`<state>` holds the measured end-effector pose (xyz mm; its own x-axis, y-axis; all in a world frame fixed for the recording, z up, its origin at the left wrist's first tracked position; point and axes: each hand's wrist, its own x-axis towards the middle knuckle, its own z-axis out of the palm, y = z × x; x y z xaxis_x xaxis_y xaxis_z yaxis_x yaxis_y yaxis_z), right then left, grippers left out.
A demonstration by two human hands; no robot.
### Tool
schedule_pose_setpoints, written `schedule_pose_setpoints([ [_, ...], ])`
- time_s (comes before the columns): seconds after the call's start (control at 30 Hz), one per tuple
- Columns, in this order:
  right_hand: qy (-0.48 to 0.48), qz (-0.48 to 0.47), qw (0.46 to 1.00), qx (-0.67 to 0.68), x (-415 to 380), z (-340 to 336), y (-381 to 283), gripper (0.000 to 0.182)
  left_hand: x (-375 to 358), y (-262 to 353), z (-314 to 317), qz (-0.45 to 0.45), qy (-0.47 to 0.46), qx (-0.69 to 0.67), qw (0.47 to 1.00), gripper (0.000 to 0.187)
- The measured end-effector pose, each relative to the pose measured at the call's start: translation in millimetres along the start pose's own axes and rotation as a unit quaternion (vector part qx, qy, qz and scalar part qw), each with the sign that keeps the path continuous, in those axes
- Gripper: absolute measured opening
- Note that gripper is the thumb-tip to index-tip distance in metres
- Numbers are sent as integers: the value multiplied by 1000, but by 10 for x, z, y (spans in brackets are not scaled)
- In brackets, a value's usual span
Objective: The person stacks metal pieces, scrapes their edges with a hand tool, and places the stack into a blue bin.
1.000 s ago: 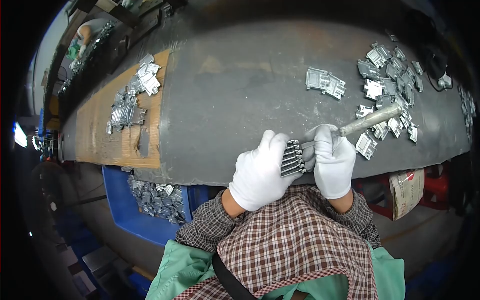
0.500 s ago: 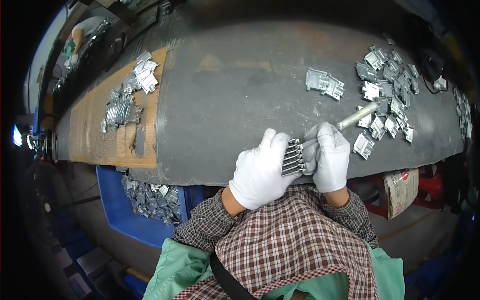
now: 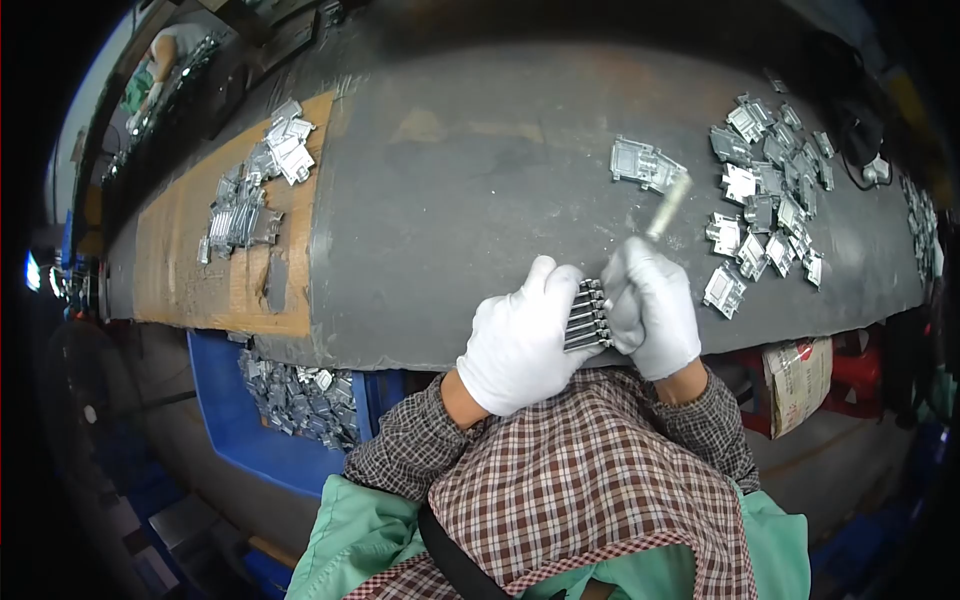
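My left hand (image 3: 522, 338), in a white glove, is closed around a row of several small metal castings (image 3: 587, 316) stacked side by side, their edges facing right. My right hand (image 3: 652, 312), gloved too, grips a slim tool with a pale round handle (image 3: 668, 208). The handle sticks up and away past the fingers, slightly blurred, while its working end is hidden at the fingers. Right-hand fingertips are close beside the ends of the castings. Beyond the handle, a small group of castings (image 3: 645, 163) lies on the dark table (image 3: 450, 190).
More castings (image 3: 765, 185) are scattered at the right. Another pile (image 3: 240, 215) rests on cardboard (image 3: 165, 255) at the left. Below the table edge, a blue bin (image 3: 225, 420) holds many castings. Someone's arm (image 3: 160, 60) shows at top left.
The tool's handle has swung left and more upright as my right hand turned. Its thin metal shank, visible earlier, is now hidden. My left hand keeps the castings in nearly the same place.
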<state>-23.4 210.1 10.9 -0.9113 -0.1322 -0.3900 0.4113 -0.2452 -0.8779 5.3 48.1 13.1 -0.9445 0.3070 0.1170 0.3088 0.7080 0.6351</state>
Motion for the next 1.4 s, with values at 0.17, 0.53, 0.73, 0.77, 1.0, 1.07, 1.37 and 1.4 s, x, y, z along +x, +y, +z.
schedule_pose_setpoints([
  [0.17, 106, -99, 989, -24, -41, 108, 73, 32, 2, 9, -15, 4, 6, 12, 1000, 58],
  [0.53, 115, -166, 969, -141, -23, 224, 58, 29, 15, 0, -17, 21, 6, 15, 1000, 58],
  [0.73, 40, -26, 999, -7, 30, 131, -66, 32, 40, 3, -23, 41, 21, 21, 999, 47],
  [0.77, 30, -7, 999, 23, 41, 98, -34, 32, 32, -9, -11, 35, 17, 21, 999, 52],
  [1.0, 147, -141, 979, -24, -42, 240, 109, 30, 24, -8, -6, 29, 12, 19, 999, 57],
  [1.07, 143, -149, 977, -43, -42, 249, 91, 29, 30, -6, -1, 30, 14, 17, 999, 57],
  [1.37, -14, 30, 999, 6, 21, 19, -114, 36, 45, -8, -41, 34, -2, 0, 999, 54],
  [1.4, 27, -12, 999, -12, 37, 23, -49, 37, 47, -17, -42, 36, -2, -3, 999, 53],
])
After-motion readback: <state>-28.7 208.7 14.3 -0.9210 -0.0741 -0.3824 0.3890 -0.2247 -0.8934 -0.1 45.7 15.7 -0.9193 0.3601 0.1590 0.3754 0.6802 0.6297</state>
